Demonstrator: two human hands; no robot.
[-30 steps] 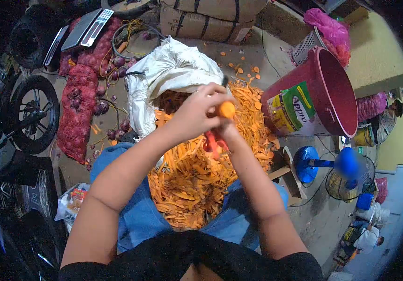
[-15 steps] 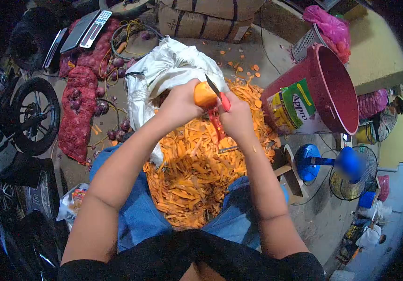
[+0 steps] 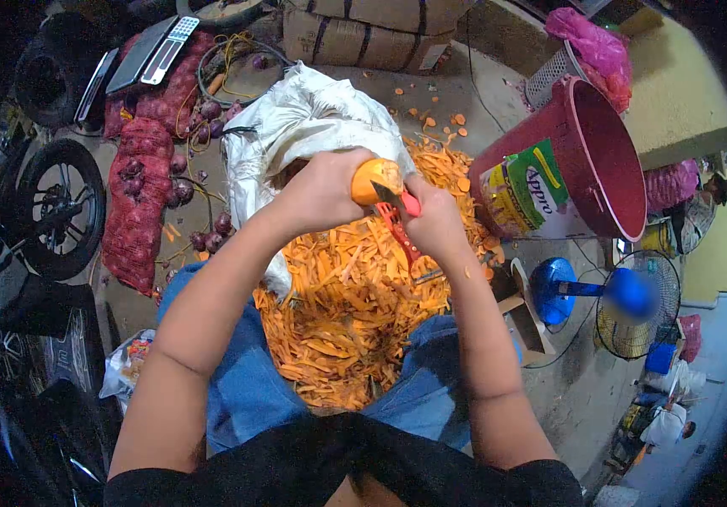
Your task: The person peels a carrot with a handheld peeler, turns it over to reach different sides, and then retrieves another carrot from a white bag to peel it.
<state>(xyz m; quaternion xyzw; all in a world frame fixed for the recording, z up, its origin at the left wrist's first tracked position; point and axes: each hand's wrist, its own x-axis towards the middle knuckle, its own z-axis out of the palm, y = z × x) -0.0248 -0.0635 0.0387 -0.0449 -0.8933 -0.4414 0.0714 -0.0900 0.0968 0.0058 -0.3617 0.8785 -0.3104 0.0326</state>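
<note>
A thick peeled carrot (image 3: 376, 176) is gripped in my left hand (image 3: 328, 188), its blunt end pointing right. My right hand (image 3: 438, 221) is closed around a knife (image 3: 412, 204) with a red handle. The knife's dark blade lies against the carrot's near end. Below the right hand hangs a red strip with holes (image 3: 397, 233), perhaps a peeler, partly hidden by the fingers. Under both hands spreads a heap of orange peelings (image 3: 347, 313) between my knees. A white sack (image 3: 321, 114) lies folded open just beyond the heap.
On the right leans a maroon bucket (image 3: 541, 152), with a blue fan (image 3: 566, 290) nearer. Net bags of red onions (image 3: 137, 203) and a scale (image 3: 148, 55) lie to the left. Boxes (image 3: 372, 42) stand behind. Carrot slices (image 3: 459, 119) dot the floor; a motorcycle wheel (image 3: 63, 207) stands far left.
The knife blade has swung down from above the carrot to its near end. The carrot has turned so its blunt end shows more. My right hand has lowered slightly.
</note>
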